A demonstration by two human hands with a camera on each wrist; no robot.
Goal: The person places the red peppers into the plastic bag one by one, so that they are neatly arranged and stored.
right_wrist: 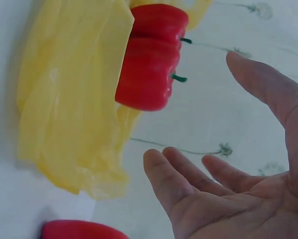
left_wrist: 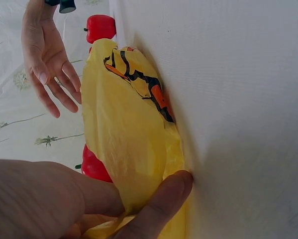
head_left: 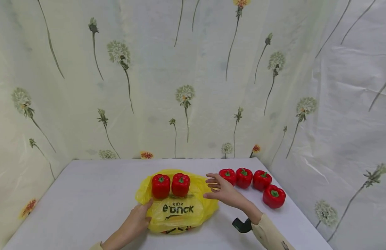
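Pinning the near-left edge of the yellow bag (head_left: pixel 177 205) to the tabletop (head_left: pixel 86 194), the left hand (head_left: pixel 137 219) is seen with thumb and fingers pinching the plastic. Two red peppers (head_left: pixel 171 185) rest on the bag. The right hand (head_left: pixel 222 189) hovers open and empty just beside them, four more peppers (head_left: pixel 252 182) lying further right, so the step is judged to be loading; a reach right to the nearest pepper is called for.

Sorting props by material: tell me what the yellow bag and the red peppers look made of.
Yellow bag: thin plastic film, probably; it crumples, shines and is slightly see-through. Red peppers: likely moulded plastic; uniformly glossy, identical shapes, stiff green stems.
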